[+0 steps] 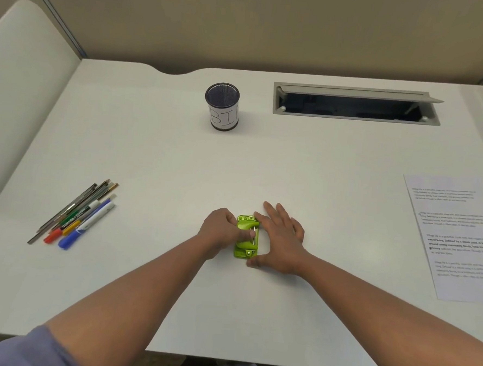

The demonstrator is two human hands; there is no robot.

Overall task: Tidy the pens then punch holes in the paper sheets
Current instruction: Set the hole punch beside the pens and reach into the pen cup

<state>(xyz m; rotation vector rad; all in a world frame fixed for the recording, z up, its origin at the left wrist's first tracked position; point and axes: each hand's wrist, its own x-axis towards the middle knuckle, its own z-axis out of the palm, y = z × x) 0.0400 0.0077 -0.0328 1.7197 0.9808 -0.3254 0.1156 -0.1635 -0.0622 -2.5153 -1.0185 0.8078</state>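
Observation:
A green hole punch (246, 237) lies on the white desk (157, 155), near its middle front. My left hand (222, 229) grips its left side, thumb across the top. My right hand (280, 239) rests flat against its right side, fingers spread, index fingertip and thumb touching the punch. A bundle of several pens and markers (75, 215) lies loose at the left of the desk. A mesh pen cup (222, 106) labelled with handwriting stands empty at the back centre. Printed paper sheets (457, 238) lie at the right edge, partly out of view.
An open cable tray slot (355, 105) is cut into the desk at the back right. Beige partition walls (272, 29) close the back and sides. A white chair back or panel (23, 84) stands at the left.

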